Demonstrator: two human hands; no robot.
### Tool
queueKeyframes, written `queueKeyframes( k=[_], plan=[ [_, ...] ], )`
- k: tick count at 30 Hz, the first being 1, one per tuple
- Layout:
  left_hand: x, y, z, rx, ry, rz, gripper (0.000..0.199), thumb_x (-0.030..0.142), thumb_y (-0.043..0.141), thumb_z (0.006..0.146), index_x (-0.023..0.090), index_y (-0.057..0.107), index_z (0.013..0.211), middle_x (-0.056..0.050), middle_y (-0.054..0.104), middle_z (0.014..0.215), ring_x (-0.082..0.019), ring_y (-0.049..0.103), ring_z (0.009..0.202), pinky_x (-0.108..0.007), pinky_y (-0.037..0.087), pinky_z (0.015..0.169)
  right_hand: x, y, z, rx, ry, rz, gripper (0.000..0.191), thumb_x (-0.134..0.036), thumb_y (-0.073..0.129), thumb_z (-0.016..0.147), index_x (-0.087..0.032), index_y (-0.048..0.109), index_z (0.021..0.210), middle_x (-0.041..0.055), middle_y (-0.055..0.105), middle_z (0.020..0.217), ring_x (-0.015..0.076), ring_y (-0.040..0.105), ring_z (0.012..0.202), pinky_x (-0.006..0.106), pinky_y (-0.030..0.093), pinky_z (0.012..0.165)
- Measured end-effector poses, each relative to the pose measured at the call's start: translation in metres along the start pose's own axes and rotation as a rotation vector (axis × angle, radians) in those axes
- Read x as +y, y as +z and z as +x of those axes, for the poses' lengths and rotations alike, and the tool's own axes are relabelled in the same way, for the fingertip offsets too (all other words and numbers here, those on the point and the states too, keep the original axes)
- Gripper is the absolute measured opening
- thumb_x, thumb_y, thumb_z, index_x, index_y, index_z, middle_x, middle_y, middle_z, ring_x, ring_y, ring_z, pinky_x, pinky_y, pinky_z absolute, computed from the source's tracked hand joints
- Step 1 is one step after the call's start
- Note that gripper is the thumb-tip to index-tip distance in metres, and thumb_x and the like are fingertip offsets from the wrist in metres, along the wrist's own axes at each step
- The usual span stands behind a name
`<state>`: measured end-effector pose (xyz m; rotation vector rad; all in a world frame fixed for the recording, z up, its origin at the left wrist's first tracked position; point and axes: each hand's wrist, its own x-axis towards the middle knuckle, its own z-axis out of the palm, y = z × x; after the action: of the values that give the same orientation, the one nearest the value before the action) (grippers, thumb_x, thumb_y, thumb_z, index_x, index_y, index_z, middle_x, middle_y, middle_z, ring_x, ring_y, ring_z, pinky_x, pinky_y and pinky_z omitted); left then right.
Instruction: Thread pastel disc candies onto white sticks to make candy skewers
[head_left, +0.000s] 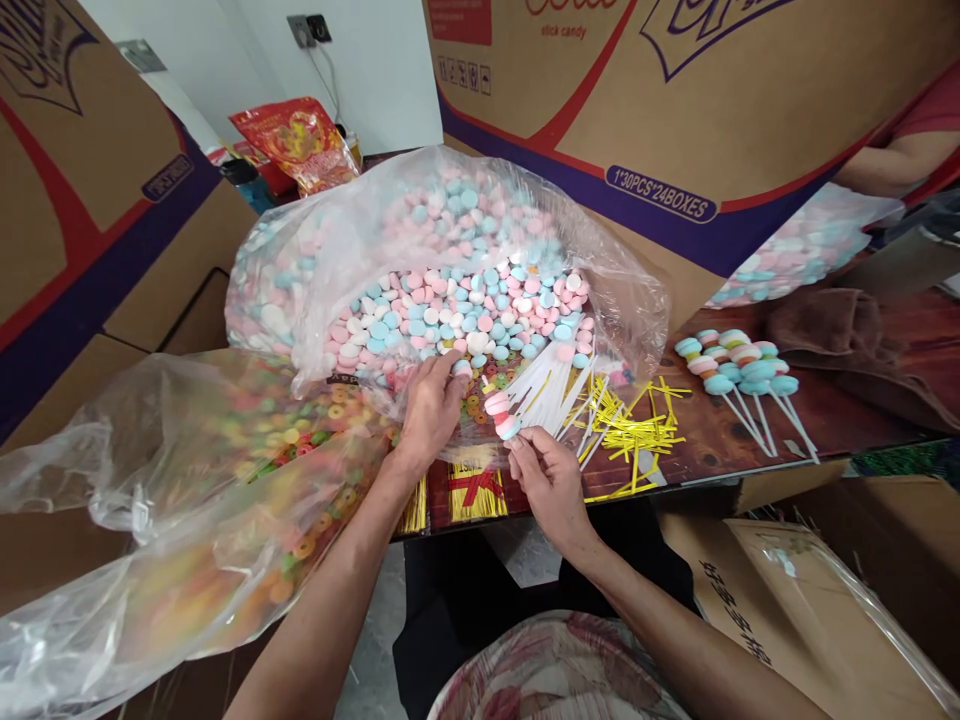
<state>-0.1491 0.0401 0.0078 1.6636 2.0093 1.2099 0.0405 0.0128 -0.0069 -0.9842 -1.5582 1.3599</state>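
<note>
My right hand [551, 490] pinches a candy stick, with pink, red and pale blue candies [498, 412] threaded on it and the bare tip pointing up. My left hand [433, 408] is closed at the near edge of the candy heap, a small round candy [462, 369] between its thumb and fingers. Beyond both hands, a clear plastic bag [330, 240] lies open, full of pink, blue and white domed candies [457, 312]. White sticks [538, 388] fan out beside the right hand, next to loose yellow twist ties [634, 425].
Finished-looking candy sticks [739, 365] lie at the right. A bag of colourful candy rings [300, 500] spreads on the left. Bundled gold ties [478, 490] sit at the table's front edge. Large cartons [555, 90] stand behind; another person's arm [907, 160] shows at far right.
</note>
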Motion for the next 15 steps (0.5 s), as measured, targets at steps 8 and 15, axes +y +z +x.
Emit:
queueKeyframes(
  k=[8,15],
  plan=[
    [-0.002,0.006,-0.020,0.147,-0.320,-0.790,0.032,0.043,0.078,0.075,0.019,0.071,0.094,-0.001,0.069,0.085,-0.011,0.060,0.069,-0.024,0.051,0.067,0.000,0.001,-0.001,-0.097,-0.009,-0.016,0.032,-0.034,0.048,0.100,-0.022,0.048,0.071,-0.0051,0.042,0.060,0.0114,0.040,0.054,0.026,0.032,0.053],
    [0.006,0.011,-0.027,0.209,-0.317,-0.754,0.028,0.043,0.076,0.080,0.019,0.075,0.094,-0.002,0.070,0.083,-0.013,0.061,0.072,-0.027,0.051,0.070,0.002,0.002,-0.001,-0.107,-0.006,-0.061,0.033,-0.035,0.048,0.100,-0.021,0.048,0.070,-0.0052,0.040,0.060,0.0112,0.038,0.054,0.026,0.030,0.054]
  ],
)
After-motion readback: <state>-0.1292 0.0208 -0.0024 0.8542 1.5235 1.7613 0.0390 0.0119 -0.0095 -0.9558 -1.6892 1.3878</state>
